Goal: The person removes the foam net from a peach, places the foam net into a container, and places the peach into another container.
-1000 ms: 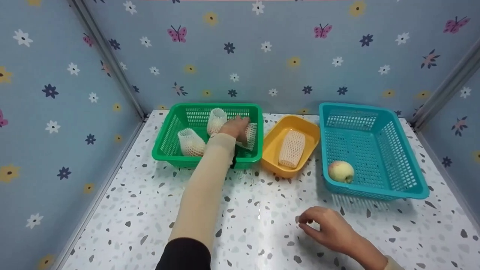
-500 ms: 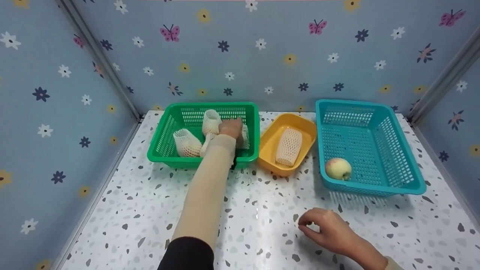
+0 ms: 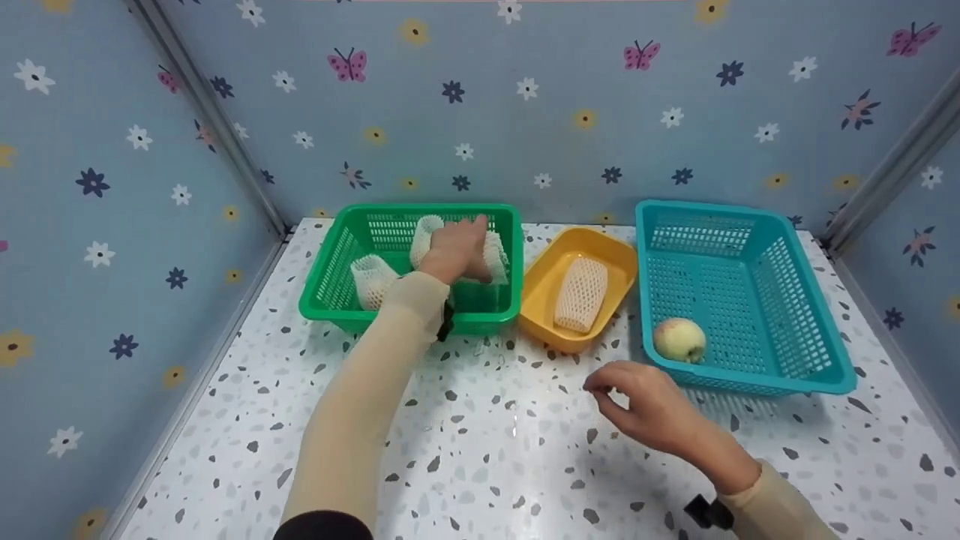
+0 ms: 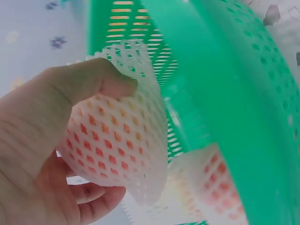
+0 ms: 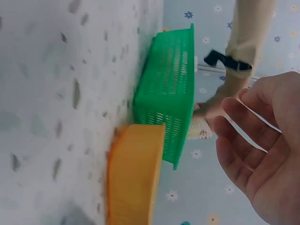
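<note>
Over the right part of the green basket (image 3: 345, 319), my left hand (image 3: 454, 251) grips an apple in a white foam net (image 4: 117, 136). The thumb lies across the net and the fingers curl under it, as the left wrist view shows. Red skin shows through the mesh. Two more netted apples stay in that basket, one at the left (image 3: 372, 281) and one at the back (image 3: 424, 238), partly behind my hand. My right hand (image 3: 649, 409) hovers over the table in front of the blue basket, its fingers loosely curled around nothing.
A yellow tray (image 3: 534, 311) with a foam net (image 3: 581, 295) lying in it stands between the baskets. The blue basket (image 3: 814, 300) at the right has a bare apple (image 3: 679, 340) in its front left corner. Patterned panels (image 3: 480, 112) enclose the speckled table (image 3: 480, 450).
My left hand has taken hold of the netted apple and raised it within the green basket. My right hand has moved forward, toward the yellow tray.
</note>
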The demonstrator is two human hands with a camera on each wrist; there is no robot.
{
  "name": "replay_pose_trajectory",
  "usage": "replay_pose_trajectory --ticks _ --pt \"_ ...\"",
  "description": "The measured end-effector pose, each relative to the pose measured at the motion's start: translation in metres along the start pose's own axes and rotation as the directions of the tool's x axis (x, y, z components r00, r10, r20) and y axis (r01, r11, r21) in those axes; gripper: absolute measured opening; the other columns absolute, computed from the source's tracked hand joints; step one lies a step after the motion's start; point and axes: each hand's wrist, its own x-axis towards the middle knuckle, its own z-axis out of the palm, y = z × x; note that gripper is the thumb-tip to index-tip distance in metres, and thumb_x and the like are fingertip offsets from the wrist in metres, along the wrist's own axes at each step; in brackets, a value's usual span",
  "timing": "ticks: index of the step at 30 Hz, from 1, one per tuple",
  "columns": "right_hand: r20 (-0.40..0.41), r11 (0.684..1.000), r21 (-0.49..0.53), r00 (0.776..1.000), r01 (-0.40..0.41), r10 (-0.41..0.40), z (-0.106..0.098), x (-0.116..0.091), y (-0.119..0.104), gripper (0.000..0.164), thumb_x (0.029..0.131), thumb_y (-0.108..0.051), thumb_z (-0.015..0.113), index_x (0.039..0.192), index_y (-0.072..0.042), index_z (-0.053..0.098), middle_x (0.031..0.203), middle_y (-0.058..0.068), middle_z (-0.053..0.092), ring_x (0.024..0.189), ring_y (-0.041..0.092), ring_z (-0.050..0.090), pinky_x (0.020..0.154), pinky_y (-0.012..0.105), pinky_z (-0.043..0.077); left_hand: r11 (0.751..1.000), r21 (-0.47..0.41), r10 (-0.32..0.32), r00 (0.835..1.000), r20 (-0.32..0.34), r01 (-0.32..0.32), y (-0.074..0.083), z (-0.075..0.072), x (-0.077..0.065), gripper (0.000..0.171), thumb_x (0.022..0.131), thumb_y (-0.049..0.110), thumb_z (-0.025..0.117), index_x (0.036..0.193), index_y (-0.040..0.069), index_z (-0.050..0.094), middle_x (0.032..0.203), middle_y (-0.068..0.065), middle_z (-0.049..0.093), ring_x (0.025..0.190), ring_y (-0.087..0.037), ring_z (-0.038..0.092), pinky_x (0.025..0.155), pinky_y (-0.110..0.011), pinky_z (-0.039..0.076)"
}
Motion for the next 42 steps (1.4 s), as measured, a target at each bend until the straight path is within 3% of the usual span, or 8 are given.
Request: replay_pose_trajectory --ticks 7,14,18,21,26,30,38,42 --pt "-0.018 0.998 -0.038 0.998 -0.056 0.055 -0.027 0.015 0.014 0.015 0.080 -0.009 0.061 0.090 -0.020 0.062 0.087 -0.012 0.060 0.077 0.002 0.054 0.063 0.019 0.047 0.995 -0.052 0.073 0.975 -0.211 -0.086 -0.006 -0.012 -0.038 0.085 0.061 0.053 0.067 0.128 0.014 0.030 0.115 -0.007 0.045 0.089 -0.026 0.048 0.074 -0.044 0.044" --pt "-0.107 0.994 -0.030 0.989 -0.107 0.103 -0.050 0.015 0.030 0.017 0.079 -0.004 0.061 0.087 -0.018 0.063 0.083 -0.012 0.059 0.072 0.002 0.053 0.058 0.020 0.046 0.950 -0.242 0.074 0.896 -0.439 -0.198 -0.010 -0.016 -0.080 0.075 0.056 0.047 0.069 0.118 0.021 0.035 0.097 0.004 0.044 0.075 -0.014 0.044 0.058 -0.031 0.043" --pt "-0.135 0.992 -0.031 0.984 -0.124 0.119 -0.058 0.011 0.035 0.023 0.079 0.001 0.057 0.090 -0.018 0.063 0.086 -0.012 0.059 0.073 0.004 0.053 0.058 0.020 0.046 0.855 -0.407 0.085 0.862 -0.501 -0.321 -0.008 -0.011 -0.104 0.074 0.056 0.040 0.075 0.117 0.023 0.036 0.100 0.007 0.046 0.078 -0.010 0.047 0.059 -0.027 0.045" --pt "-0.152 0.988 -0.026 0.977 -0.153 0.147 -0.064 0.008 0.036 0.025 0.080 0.002 0.055 0.090 -0.019 0.063 0.086 -0.012 0.059 0.073 0.004 0.053 0.058 0.021 0.047 0.756 -0.516 0.095 0.847 -0.523 -0.404 0.000 -0.004 -0.122 0.074 0.055 0.035 0.079 0.116 0.025 0.037 0.102 0.009 0.047 0.081 -0.007 0.050 0.062 -0.024 0.047" --pt "-0.173 0.980 -0.011 0.966 -0.196 0.192 -0.073 0.004 0.034 0.020 0.081 -0.002 0.057 0.090 -0.020 0.063 0.085 -0.008 0.061 0.073 0.005 0.054 0.058 0.024 0.048 0.582 -0.641 0.127 0.834 -0.536 -0.501 0.019 0.005 -0.156 0.073 0.058 0.025 0.081 0.117 0.021 0.038 0.104 0.007 0.050 0.087 -0.009 0.051 0.068 -0.027 0.048" --pt "-0.165 0.979 -0.011 0.966 -0.202 0.198 -0.071 0.004 0.033 0.017 0.082 -0.006 0.059 0.091 -0.019 0.063 0.086 -0.006 0.062 0.074 0.005 0.055 0.059 0.022 0.048 0.480 -0.694 0.168 0.832 -0.529 -0.537 0.034 0.007 -0.180 0.071 0.061 0.017 0.080 0.118 0.012 0.039 0.107 0.002 0.050 0.091 -0.013 0.050 0.073 -0.031 0.047" --pt "-0.177 0.972 -0.122 0.968 -0.200 0.177 -0.072 0.001 0.037 0.016 0.081 -0.010 0.062 0.095 -0.017 0.062 0.092 -0.005 0.060 0.082 0.008 0.052 0.062 0.030 0.047 0.395 -0.777 0.195 0.871 -0.451 -0.490 0.058 0.051 -0.166 0.072 0.061 0.026 0.080 0.120 0.021 0.039 0.109 0.005 0.050 0.092 -0.011 0.052 0.073 -0.029 0.047" --pt "-0.179 0.953 -0.160 0.957 -0.256 0.227 -0.076 -0.001 0.038 0.017 0.081 -0.014 0.063 0.098 -0.018 0.062 0.096 -0.006 0.058 0.089 0.012 0.052 0.069 0.034 0.046 0.365 -0.817 0.208 0.894 -0.396 -0.447 0.069 0.054 -0.167 0.070 0.063 0.020 0.079 0.121 0.015 0.039 0.108 0.003 0.050 0.092 -0.013 0.052 0.072 -0.030 0.047"
